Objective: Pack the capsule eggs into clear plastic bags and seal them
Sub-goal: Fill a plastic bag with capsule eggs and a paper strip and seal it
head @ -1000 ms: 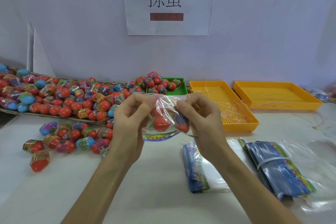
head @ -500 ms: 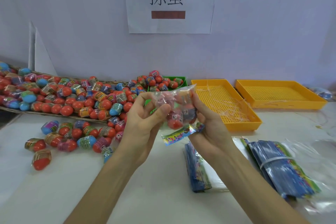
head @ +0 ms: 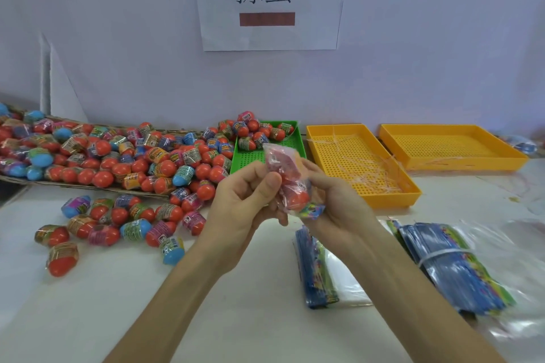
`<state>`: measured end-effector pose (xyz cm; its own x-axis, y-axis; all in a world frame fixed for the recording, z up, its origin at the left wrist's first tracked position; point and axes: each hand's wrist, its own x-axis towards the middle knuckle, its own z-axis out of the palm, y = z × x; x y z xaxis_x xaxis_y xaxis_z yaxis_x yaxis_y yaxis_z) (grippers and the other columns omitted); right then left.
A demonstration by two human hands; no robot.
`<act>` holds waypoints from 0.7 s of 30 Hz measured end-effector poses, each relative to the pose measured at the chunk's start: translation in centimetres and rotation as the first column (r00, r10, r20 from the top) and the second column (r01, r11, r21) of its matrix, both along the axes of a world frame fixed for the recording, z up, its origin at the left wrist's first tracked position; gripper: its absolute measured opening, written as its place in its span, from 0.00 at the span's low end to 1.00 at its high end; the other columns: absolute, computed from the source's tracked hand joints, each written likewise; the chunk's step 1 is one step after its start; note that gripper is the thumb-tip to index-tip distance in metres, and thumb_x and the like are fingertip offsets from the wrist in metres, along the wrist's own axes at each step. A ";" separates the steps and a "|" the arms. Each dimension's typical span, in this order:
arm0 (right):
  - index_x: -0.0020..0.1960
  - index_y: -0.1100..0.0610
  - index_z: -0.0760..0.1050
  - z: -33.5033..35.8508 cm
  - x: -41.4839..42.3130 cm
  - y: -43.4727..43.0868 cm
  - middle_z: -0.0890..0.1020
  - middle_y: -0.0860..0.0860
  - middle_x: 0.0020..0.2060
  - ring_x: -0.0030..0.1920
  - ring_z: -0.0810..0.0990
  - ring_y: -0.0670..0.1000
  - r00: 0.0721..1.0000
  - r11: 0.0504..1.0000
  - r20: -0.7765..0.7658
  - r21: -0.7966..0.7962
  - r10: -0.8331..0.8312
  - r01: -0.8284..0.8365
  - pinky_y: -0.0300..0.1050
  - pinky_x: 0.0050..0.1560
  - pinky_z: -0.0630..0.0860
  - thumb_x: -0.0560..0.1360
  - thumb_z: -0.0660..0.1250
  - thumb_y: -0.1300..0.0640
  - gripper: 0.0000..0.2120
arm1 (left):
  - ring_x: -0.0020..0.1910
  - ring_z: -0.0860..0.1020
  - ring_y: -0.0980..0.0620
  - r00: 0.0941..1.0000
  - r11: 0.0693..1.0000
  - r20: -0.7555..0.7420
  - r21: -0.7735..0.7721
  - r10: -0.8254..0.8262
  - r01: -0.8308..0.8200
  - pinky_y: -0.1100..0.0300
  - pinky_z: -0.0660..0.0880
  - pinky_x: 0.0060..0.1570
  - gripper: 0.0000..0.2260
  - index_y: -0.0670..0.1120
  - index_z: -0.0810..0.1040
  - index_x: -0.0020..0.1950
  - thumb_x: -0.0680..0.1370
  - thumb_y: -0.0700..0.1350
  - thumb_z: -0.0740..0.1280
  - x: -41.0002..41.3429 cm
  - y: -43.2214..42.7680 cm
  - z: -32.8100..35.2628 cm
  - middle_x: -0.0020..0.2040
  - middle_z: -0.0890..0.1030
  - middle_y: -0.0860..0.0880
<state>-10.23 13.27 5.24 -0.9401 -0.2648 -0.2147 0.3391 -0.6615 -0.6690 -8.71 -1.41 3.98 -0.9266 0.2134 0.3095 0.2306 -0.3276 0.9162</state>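
Note:
Both hands hold a clear plastic bag [head: 287,177] with red capsule eggs inside, raised above the table's middle. My left hand [head: 244,200] pinches the bag's left side with thumb and fingers. From the right and below, my right hand [head: 336,200] grips it, beside the bag's coloured printed end [head: 312,211]. A big heap of red and blue capsule eggs [head: 118,156] covers a flat cardboard sheet on the left, and several loose eggs [head: 118,224] lie on the table in front of it.
A green tray [head: 267,153] with some eggs stands behind the hands. Two orange perforated trays [head: 362,165] [head: 451,147] sit at the back right. Bundles of flat printed bags [head: 315,271] [head: 454,268] lie on the table at the right.
The bag has turned from lying flat between my hands to standing nearly upright, its printed end down. My hands have drawn closer together around it.

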 end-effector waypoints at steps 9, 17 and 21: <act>0.48 0.53 0.83 -0.4 -0.2 0.4 0.85 0.47 0.45 0.49 0.83 0.44 0.800 0.437 -0.585 0.689 -0.134 0.578 0.36 0.47 0.79 0.78 0.67 0.67 0.10 | 0.29 0.78 0.51 0.997 0.995 -0.069 -0.085 0.036 -0.042 0.59 0.79 0.34 0.06 0.51 0.81 0.38 0.71 0.52 0.72 -0.3 -0.2 -0.6 0.31 0.80 0.50; 0.60 0.30 0.74 0.1 0.3 -0.2 0.83 0.38 0.52 0.55 0.80 0.40 0.749 0.670 -0.577 0.700 0.326 0.248 0.35 0.53 0.78 0.78 0.55 0.34 0.14 | 0.34 0.78 0.49 0.989 0.992 -0.115 -0.067 0.095 -0.103 0.58 0.79 0.38 0.13 0.41 0.75 0.42 0.76 0.50 0.70 -0.9 -0.9 -1.1 0.37 0.79 0.45; 0.64 0.29 0.69 -0.3 0.3 -0.3 0.79 0.37 0.56 0.60 0.76 0.38 0.714 0.675 -0.586 0.705 0.383 0.217 0.34 0.58 0.74 0.75 0.52 0.30 0.20 | 0.35 0.78 0.49 0.993 0.994 -0.107 -0.087 0.050 -0.059 0.59 0.79 0.40 0.13 0.39 0.74 0.44 0.79 0.48 0.70 -1.0 -1.1 -1.2 0.38 0.77 0.44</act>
<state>-9.89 13.00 4.92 -0.8715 -0.4033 0.2790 -0.3472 0.1057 -0.9318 -9.67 -2.53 2.79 -0.9011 0.1950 0.3872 0.3420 -0.2290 0.9114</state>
